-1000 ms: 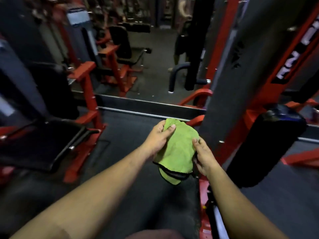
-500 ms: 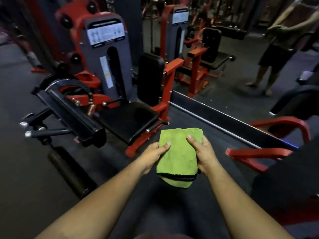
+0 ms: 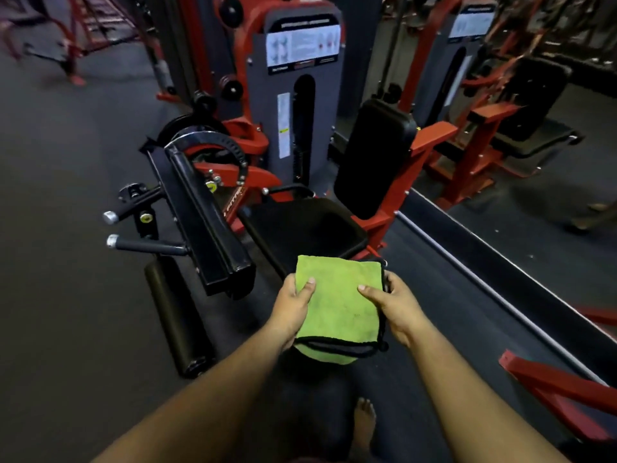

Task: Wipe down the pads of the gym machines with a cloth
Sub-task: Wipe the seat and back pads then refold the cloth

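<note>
Both hands, left hand (image 3: 291, 310) and right hand (image 3: 395, 307), thumbs pinching folded green cloth (image 3: 337, 305)

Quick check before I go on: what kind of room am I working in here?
Almost certainly a gym floor. A red-framed weight machine with an instruction placard stands ahead, with a black padded seat and back pad; a similar machine sits behind.

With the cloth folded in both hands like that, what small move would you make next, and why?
Probably lower the green cloth forward onto the black seat pad just beyond it. The left hand and right hand hold the cloth folded flat in the air, touching no pad yet, and that seat is the nearest one.
</note>
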The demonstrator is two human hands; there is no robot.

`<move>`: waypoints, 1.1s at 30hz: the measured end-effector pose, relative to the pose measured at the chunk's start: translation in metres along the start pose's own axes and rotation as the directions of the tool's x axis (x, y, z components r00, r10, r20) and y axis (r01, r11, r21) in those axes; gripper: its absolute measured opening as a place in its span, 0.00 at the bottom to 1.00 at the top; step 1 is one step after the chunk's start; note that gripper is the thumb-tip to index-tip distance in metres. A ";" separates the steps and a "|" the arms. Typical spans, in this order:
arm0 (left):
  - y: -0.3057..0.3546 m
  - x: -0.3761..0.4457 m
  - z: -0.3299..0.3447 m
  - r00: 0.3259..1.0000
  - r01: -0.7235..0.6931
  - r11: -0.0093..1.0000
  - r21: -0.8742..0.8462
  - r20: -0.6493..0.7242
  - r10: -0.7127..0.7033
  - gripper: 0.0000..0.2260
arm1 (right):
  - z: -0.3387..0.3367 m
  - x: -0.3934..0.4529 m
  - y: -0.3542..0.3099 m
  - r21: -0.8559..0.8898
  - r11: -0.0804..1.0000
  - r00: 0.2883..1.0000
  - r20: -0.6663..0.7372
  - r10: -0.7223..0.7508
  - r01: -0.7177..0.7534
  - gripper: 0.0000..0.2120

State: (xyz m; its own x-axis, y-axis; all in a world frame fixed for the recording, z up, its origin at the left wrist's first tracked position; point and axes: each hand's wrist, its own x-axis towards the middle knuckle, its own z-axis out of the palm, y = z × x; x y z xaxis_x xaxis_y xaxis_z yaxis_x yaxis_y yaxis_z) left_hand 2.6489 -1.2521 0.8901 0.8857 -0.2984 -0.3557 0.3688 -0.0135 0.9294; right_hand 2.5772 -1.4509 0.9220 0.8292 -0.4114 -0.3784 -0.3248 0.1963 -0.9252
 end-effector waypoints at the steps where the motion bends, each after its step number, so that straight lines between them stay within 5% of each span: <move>1: 0.001 0.015 0.003 1.000 0.011 1.000 0.002 -0.024 -0.011 0.07 | -0.002 0.023 0.001 -0.024 1.000 1.000 0.017 0.004 -0.004 0.22; 11: -0.016 0.134 0.036 0.935 0.148 0.983 0.105 -0.337 -0.105 0.10 | 0.004 0.219 0.001 -0.460 0.871 0.980 0.172 -0.105 0.174 0.24; 21: -0.081 0.290 0.000 0.830 0.177 0.984 -0.036 -0.532 -0.168 0.05 | 0.095 0.390 0.051 -0.708 0.634 0.950 0.237 -0.202 0.311 0.28; 24: -0.127 0.345 -0.020 0.818 0.208 0.978 0.012 -0.551 -0.167 0.03 | 0.132 0.435 0.097 -0.845 0.395 0.932 0.304 -0.197 0.360 0.36; 27: -0.180 0.372 -0.037 0.728 0.200 0.979 -0.029 -0.665 -0.168 0.11 | 0.163 0.452 0.153 -0.859 0.105 0.862 0.506 0.033 0.501 0.46; 30: -0.201 0.365 -0.041 0.607 0.128 0.986 -0.107 -0.778 -0.164 0.14 | 0.174 0.440 0.195 -0.744 0.015 0.734 0.662 0.152 0.668 0.45; 33: -0.213 0.365 -0.040 0.618 0.085 0.996 -0.014 -0.784 -0.064 0.23 | 0.191 0.459 0.205 -0.751 -0.008 0.747 0.655 0.112 0.660 0.42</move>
State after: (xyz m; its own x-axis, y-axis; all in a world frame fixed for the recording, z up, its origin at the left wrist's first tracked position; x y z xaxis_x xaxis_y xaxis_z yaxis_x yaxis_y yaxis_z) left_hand 2.9053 -1.3199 0.5585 0.7448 0.5646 -0.3558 0.4463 -0.0250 0.8945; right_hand 2.9785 -1.4297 0.5643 0.8810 0.2981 -0.3674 0.2083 -0.9416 -0.2646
